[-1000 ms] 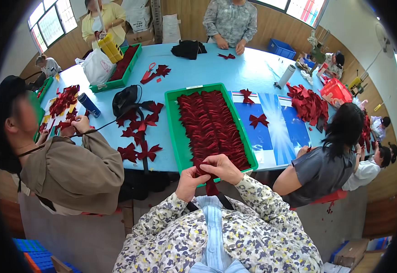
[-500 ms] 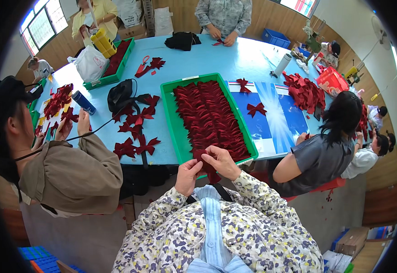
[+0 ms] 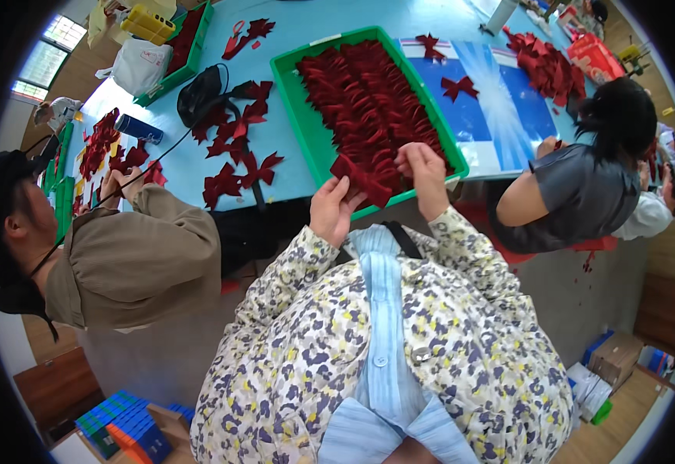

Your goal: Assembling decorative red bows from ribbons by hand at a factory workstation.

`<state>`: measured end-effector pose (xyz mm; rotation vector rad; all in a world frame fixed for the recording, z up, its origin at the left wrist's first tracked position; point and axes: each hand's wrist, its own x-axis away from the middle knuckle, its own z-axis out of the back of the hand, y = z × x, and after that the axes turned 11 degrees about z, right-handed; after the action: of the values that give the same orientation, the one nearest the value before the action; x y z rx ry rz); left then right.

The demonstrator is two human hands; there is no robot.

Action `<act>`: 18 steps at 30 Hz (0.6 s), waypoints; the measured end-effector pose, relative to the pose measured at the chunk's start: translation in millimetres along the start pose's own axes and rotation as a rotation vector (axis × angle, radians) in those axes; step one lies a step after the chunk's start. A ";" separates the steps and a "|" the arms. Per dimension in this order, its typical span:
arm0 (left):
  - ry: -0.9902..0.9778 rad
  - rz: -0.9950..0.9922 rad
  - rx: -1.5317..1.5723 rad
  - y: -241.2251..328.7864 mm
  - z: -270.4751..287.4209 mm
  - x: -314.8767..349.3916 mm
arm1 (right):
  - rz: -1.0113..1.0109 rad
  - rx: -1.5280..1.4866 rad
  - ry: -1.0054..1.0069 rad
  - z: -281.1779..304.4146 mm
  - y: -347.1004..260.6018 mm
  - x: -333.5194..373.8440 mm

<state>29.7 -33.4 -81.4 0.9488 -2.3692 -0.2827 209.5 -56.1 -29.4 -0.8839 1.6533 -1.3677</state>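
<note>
My left hand (image 3: 333,209) pinches a dark red fabric bow (image 3: 362,179) by its left end, above the near edge of a green tray (image 3: 294,127). To the right of that bow, and apart from it, my right hand (image 3: 428,176) is closed with fingertips drawn together. Whatever lies between those fingertips, if anything, is too small to make out. Packed rows of similar dark red bows (image 3: 368,97) fill the tray under both hands.
Loose bows (image 3: 233,143) and a black bag (image 3: 200,97) lie left of the tray. On its right is a blue-and-white printed sheet (image 3: 492,108) with two bows. A co-worker in brown (image 3: 140,247) sits left, another in dark grey (image 3: 577,185) right.
My view has tipped downward, so the table sits higher in the picture. My right hand has come off the bow and moved right; the left hand keeps hold of it.
</note>
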 end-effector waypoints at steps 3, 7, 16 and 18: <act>0.014 -0.033 0.045 -2.4 -2.0 0.0 | 0.007 -0.014 0.033 15.0 -1.6 14.5; 0.004 -0.066 0.035 -3.9 -12.5 4.4 | 0.045 0.037 -0.084 14.9 -7.7 35.0; 0.026 0.040 -0.122 -10.3 -39.3 2.6 | 0.012 0.084 -0.227 23.5 4.0 22.7; 0.027 0.010 -0.114 -14.5 -40.1 -3.2 | -0.039 0.058 -0.216 26.7 11.2 12.3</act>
<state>62.9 -41.2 -55.6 0.8815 -2.3061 -0.3935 227.9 -76.5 -44.8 -0.9971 1.4323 -1.2914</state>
